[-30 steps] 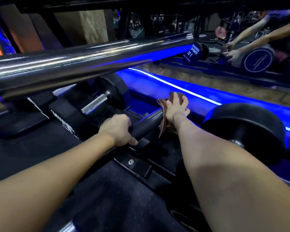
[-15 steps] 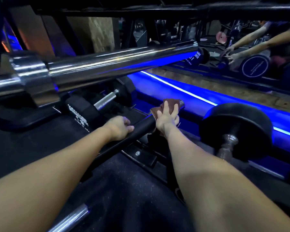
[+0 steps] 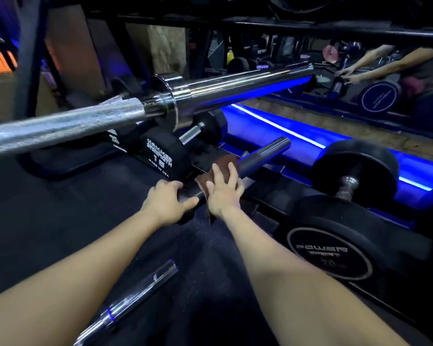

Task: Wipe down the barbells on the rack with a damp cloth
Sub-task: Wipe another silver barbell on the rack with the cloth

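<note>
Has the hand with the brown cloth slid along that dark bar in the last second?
Yes. The right hand with the cloth has slid back along the dark bar, away from its far tip and toward the left hand.

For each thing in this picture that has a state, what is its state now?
left hand: grips the dark bar
right hand: presses the brown cloth on the dark bar
brown cloth: draped over the dark bar
dark bar: lying low, far end bare
chrome barbell: lying horizontal above, untouched
dumbbell: resting, untouched
</note>
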